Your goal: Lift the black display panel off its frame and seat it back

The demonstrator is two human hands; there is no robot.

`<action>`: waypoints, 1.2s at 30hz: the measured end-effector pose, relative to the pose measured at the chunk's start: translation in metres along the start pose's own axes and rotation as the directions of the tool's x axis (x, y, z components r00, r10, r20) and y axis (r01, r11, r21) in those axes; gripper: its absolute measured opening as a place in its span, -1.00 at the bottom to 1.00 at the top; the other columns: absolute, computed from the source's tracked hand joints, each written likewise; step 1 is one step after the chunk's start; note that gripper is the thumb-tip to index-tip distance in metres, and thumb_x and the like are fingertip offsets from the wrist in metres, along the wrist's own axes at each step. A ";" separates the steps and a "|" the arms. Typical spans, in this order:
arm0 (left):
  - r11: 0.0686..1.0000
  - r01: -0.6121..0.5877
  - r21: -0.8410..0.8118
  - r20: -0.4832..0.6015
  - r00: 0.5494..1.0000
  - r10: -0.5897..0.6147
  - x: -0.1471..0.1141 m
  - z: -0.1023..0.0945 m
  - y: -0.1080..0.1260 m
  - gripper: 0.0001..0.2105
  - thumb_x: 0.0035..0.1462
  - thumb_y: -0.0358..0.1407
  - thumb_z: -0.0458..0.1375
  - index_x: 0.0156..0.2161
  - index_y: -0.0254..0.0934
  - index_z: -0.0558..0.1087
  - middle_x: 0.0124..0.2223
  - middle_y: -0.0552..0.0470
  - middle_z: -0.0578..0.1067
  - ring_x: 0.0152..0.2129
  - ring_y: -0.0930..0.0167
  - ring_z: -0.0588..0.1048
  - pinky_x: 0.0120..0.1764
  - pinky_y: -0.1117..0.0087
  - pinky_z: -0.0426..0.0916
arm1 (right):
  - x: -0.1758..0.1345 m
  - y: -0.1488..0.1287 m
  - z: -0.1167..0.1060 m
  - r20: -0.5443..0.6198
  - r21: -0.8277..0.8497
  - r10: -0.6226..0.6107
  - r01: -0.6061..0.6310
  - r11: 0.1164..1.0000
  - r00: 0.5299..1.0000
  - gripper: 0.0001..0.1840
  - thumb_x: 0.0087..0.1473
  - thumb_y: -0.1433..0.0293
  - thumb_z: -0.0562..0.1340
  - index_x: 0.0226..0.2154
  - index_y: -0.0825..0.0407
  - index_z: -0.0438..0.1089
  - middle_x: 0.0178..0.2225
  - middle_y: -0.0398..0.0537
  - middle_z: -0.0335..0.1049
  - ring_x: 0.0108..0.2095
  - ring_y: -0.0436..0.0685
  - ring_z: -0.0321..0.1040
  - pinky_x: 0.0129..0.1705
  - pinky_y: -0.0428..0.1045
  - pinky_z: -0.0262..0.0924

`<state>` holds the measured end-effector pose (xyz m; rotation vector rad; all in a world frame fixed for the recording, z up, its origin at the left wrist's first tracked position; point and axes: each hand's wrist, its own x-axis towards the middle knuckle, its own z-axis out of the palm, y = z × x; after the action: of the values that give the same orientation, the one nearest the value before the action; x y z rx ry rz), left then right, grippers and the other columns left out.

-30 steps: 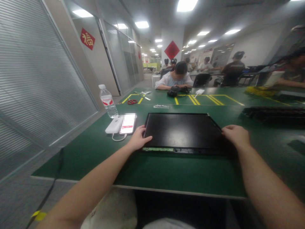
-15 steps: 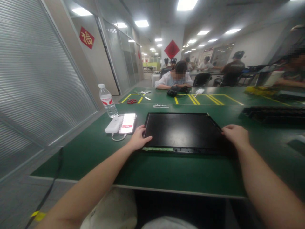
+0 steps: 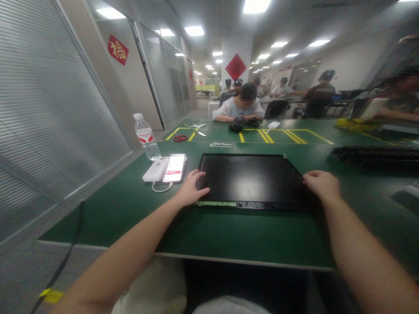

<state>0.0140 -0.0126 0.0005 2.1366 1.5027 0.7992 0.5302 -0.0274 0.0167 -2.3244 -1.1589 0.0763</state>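
Note:
A black flat LCD display panel [image 3: 247,176] lies face up on the green table, with a strip of green circuit board [image 3: 218,204] along its near edge. My left hand [image 3: 191,187] rests at the panel's left edge, thumb and fingers spread apart over the border. At the right edge, my right hand [image 3: 322,183] has its thumb and index finger pinched together on the frame, the other fingers curled. The underside of the panel is hidden.
Left of the panel are a water bottle [image 3: 146,137], a white power bank [image 3: 153,171] and a cabled phone [image 3: 174,169]. Red-handled scissors [image 3: 180,138] lie farther back. A person [image 3: 240,104] sits across the table. Dark parts [image 3: 369,159] lie at right.
The left fingers have shifted slightly inward over the panel's border. The right hand keeps its pinch at the right edge. The view has moved a little; the panel stays in place.

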 end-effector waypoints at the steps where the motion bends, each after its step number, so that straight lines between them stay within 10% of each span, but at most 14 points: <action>1: 1.000 -0.023 0.001 0.018 1.000 0.023 -0.001 -0.003 0.000 -0.31 0.19 -0.04 0.44 0.37 -0.24 0.52 0.54 -0.38 0.35 0.52 -0.09 0.36 0.54 -0.15 0.24 | 0.000 0.000 0.001 0.000 -0.005 0.003 -0.003 1.000 1.000 -0.77 0.10 0.27 0.33 -0.25 -0.06 0.71 -0.21 0.16 0.69 -0.19 0.39 0.60 -0.19 0.15 0.39; 13: 0.958 -0.286 -0.009 0.271 0.922 0.277 -0.003 -0.048 0.006 -0.47 0.15 0.01 0.52 0.17 -0.13 0.72 0.39 -0.27 0.58 0.31 -0.05 0.58 0.35 -0.10 0.48 | -0.002 -0.001 0.000 0.033 0.015 0.018 -0.019 1.000 0.999 -0.74 0.12 0.27 0.30 -0.24 -0.06 0.72 -0.30 0.11 0.67 -0.19 0.40 0.60 -0.18 0.14 0.38; 36: 0.857 -0.504 0.108 0.294 0.840 0.457 -0.004 -0.047 0.008 -0.72 0.29 -0.26 0.44 0.09 -0.19 0.75 0.20 -0.19 0.71 0.10 0.14 0.72 0.22 0.14 0.58 | -0.002 -0.001 0.003 -0.004 0.027 0.016 -0.015 1.000 1.000 -0.77 0.08 0.27 0.33 -0.28 -0.06 0.72 -0.25 0.15 0.67 -0.22 0.37 0.60 -0.16 0.15 0.42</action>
<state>-0.0117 -0.0186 0.0400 2.6908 0.9365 0.5149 0.5276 -0.0266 0.0139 -2.3089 -1.1309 0.0916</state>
